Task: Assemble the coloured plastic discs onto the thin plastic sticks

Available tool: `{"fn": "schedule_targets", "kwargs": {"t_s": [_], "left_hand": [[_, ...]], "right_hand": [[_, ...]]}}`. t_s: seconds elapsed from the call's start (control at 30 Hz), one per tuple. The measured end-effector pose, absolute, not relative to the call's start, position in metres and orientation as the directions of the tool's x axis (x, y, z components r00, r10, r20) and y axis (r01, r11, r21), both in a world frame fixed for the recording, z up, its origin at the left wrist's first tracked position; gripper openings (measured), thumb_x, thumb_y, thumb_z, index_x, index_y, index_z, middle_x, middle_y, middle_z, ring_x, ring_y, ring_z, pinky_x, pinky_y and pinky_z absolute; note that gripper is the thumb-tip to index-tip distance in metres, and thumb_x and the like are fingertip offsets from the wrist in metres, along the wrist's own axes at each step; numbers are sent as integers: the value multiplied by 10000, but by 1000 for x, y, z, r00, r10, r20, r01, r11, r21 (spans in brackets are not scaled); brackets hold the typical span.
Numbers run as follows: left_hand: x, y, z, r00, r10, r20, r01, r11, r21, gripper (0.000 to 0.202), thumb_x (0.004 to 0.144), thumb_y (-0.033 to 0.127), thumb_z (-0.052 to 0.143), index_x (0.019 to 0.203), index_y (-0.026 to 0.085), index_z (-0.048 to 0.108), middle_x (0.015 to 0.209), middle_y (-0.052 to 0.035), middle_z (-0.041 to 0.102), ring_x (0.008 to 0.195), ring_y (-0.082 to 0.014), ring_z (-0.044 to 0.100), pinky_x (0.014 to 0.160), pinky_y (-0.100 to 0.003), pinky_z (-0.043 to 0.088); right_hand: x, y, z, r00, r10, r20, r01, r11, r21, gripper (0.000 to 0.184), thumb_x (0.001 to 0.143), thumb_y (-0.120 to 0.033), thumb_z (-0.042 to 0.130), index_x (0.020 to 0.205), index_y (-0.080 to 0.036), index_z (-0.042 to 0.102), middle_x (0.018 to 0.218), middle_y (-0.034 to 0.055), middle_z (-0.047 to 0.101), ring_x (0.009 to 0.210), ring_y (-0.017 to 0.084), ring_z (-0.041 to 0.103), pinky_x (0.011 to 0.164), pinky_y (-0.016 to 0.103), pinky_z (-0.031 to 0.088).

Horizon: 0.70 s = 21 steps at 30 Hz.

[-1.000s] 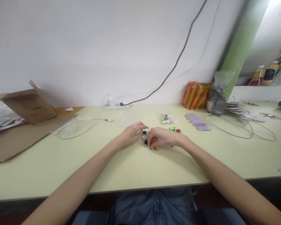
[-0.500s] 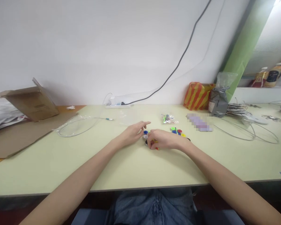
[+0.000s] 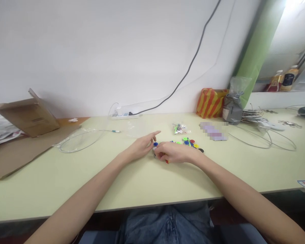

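Both hands meet at the middle of the pale green table [image 3: 66,176]. The left hand [image 3: 141,146] lies palm down, its fingers loosely spread and stretched out to the right with the forefinger lifted a little, and its forearm comes in from the lower left. The right hand [image 3: 175,152] is curled knuckles-up over a few small coloured discs [image 3: 155,144] (a blue one and a white one show just at its fingertips, between the two hands); whether it pinches any of them cannot be told. Just beyond the right wrist a loose row of discs [image 3: 192,142] lies flat, its line running from far left to near right, green to black. Farther back sits a small clear bag [image 3: 180,128].
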State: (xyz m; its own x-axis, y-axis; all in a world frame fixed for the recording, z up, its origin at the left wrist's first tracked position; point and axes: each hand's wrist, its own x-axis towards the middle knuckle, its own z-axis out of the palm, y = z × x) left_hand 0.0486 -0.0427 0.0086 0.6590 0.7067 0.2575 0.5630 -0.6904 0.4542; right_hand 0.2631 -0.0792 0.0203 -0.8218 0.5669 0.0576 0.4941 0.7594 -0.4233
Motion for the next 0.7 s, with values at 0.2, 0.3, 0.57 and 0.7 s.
{"fn": "schedule_targets", "kwargs": {"t_s": [0.2, 0.3, 0.57, 0.7], "left_hand": [[47, -40, 8, 694, 682, 230, 533, -702, 473, 641, 945, 226, 433, 1563, 317, 288, 1077, -21, 689, 948, -186, 650, 896, -316, 501], [47, -40, 8, 701, 672, 238, 530, -715, 456, 652, 924, 176, 440, 1549, 299, 304, 1086, -30, 689, 956, -194, 646, 896, -328, 503], [51, -39, 11, 668, 588, 456, 539, -805, 249, 342, 962, 180, 452, 1286, 255, 534, 1358, -81, 542, 1261, -246, 508, 1080, -431, 401], [53, -41, 15, 668, 562, 488, 531, -819, 217, 224, 1032, 296, 409, 1182, 243, 567, 1347, -78, 535, 1262, -227, 506, 1080, -405, 390]], "right_hand": [[267, -82, 30, -814, 548, 196, 391, 764, -513, 182, 815, -19, 460, 790, -196, 492, 885, 21, 579, 817, 159, 527, 709, 263, 404], [269, -83, 36, -764, 582, 277, 357, 740, -570, 154, 876, -64, 442, 840, -203, 496, 922, 21, 583, 801, 154, 516, 711, 271, 416], [275, -69, 37, -351, 733, 582, 154, 658, -737, 88, 954, -286, 537, 903, -219, 512, 880, 9, 557, 794, 154, 545, 692, 287, 445], [268, -63, 29, -121, 814, 568, -100, 559, -823, 237, 917, -425, 615, 899, -224, 489, 900, 0, 559, 748, 141, 614, 667, 289, 476]]}}
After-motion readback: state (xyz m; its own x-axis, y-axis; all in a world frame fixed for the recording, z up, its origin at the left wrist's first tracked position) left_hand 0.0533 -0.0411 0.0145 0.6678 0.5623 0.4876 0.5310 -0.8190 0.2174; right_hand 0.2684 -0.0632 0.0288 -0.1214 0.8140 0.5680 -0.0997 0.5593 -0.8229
